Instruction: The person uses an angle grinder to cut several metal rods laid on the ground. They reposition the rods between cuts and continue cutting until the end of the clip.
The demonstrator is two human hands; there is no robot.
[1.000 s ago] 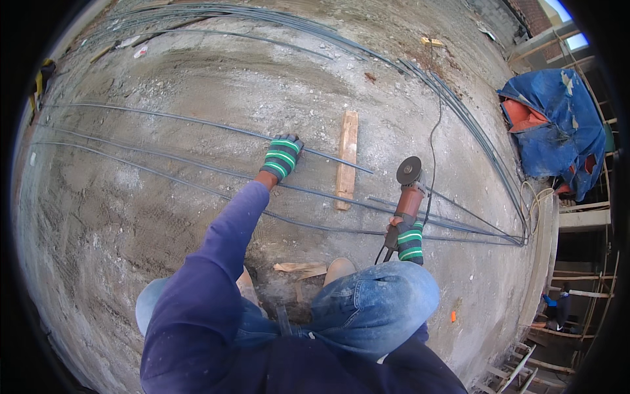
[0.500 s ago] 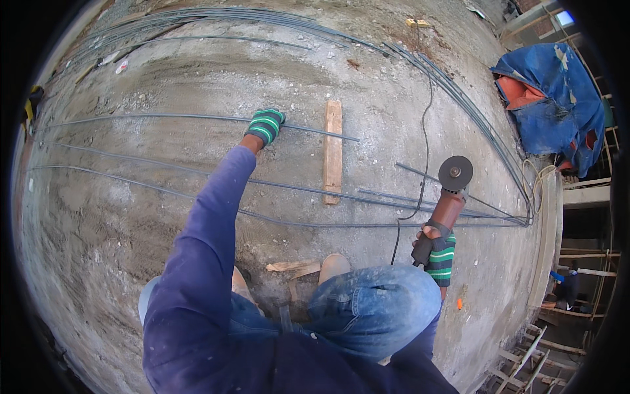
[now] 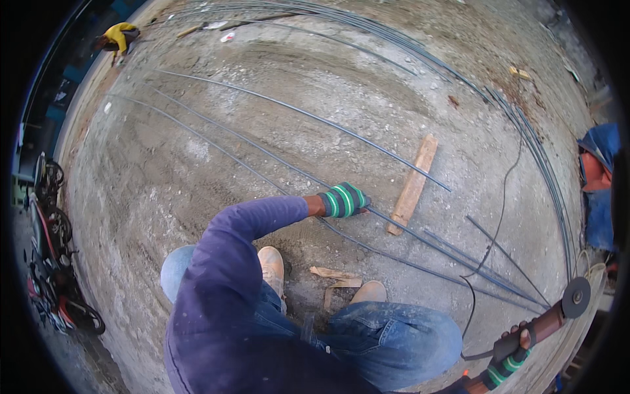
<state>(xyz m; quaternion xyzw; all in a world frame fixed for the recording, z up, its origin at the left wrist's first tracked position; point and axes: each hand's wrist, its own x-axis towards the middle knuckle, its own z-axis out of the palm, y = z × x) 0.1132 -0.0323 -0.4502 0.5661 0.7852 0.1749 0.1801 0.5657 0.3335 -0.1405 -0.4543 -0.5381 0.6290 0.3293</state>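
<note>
My left hand (image 3: 344, 201), in a dark glove with green stripes, is closed around the middle steel rod (image 3: 415, 233) of three lying on the ground. Beyond it, the far rod (image 3: 315, 117) rests with its end across a wooden plank (image 3: 412, 187). The near rod (image 3: 394, 257) runs between my left hand and my feet. At the lower right my right hand (image 3: 508, 362), gloved alike, grips an angle grinder (image 3: 548, 322) by its body. The grinder's dark disc (image 3: 576, 297) points away from me, off to the side.
A black cord (image 3: 470, 305) trails from the grinder. Long rod bundles (image 3: 420, 47) curve along the far side. Splintered wood pieces (image 3: 335, 276) lie between my shoes. Motorcycles (image 3: 52, 262) stand at left, a person in yellow (image 3: 119, 38) crouches far left, and a blue tarp (image 3: 600, 184) hangs at right.
My left hand has let go of the far rod and now holds the middle one, nearer to me. The view has turned left, so the grinder in my right hand appears farther right and lower.
</note>
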